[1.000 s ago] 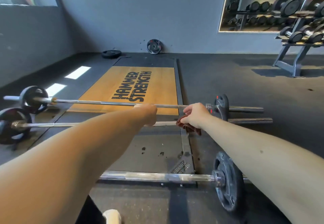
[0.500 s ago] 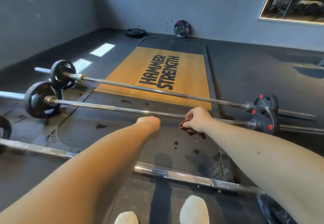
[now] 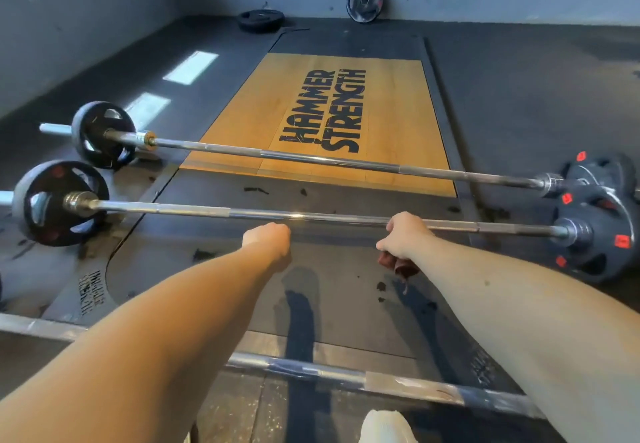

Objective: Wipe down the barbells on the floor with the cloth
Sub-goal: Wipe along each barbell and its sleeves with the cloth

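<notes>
Three barbells lie across the floor: a far barbell [image 3: 329, 160], a middle barbell [image 3: 242, 214] and a near barbell [image 3: 311, 371] by my feet. My right hand [image 3: 403, 236] grips a dark red cloth [image 3: 398, 264] that hangs below the fist. Its knuckles reach the middle bar's shaft, but the cloth is off the bar. My left hand [image 3: 268, 240] is a closed fist just short of the same bar, with its fingers curled under and nothing visible in it.
A wooden platform [image 3: 391, 96] marked HAMMER STRENGTH lies beyond the bars. One loose plate [image 3: 365, 0] leans on the back wall and another plate [image 3: 260, 20] lies flat. Black plates load the bar ends at left [image 3: 57, 203] and right [image 3: 592, 234]. My white shoe [image 3: 386, 427] is at the bottom.
The view has swung left and tilted down. Both hands have come back from the far bar to the middle bar. My right hand has kept hold of the cloth throughout.
</notes>
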Available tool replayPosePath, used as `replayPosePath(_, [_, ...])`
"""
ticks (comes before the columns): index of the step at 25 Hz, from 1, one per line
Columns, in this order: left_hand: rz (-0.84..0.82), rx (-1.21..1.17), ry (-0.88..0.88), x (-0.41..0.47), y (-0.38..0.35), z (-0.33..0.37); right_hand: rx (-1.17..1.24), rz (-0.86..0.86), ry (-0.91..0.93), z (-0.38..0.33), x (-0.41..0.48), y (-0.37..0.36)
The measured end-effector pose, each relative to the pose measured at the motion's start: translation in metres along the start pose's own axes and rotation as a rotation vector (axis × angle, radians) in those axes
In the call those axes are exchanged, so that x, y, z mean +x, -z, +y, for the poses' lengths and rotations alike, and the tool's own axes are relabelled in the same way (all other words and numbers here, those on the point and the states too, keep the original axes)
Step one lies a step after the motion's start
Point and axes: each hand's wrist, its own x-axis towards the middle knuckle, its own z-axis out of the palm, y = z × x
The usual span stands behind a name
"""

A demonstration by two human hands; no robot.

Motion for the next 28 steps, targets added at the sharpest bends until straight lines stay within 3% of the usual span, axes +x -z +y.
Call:
replayPosePath(4, [0.034, -0.01, 0.161, 0.063, -0.02, -0.068, -0.162, 0.115, 0.11, -0.045, 0.052, -0.058])
replayPosePath(8, [0.092, -0.055, 0.263, 0.118, -0.04, -0.12, -0.384, 0.07, 0.145, -0.075, 0.103, -0.086])
replayPosePath(12, [0.11, 0.1, 0.162, 0.166, -0.065, -0.159, -0.443, -0.02, 0.012, -0.076, 0.14, -0.101])
replayPosePath(19, [0.112, 0.253, -0.058, 0.209, -0.061, -0.195, -0.661, -0.001, 0.127, -0.066, 0.161, -0.107])
replayPosePath(28, [0.161, 0.216, -0.043, 0.263, -0.034, -0.194, -0.581, 0.03, 0.072, -0.078, 0.195, -0.098])
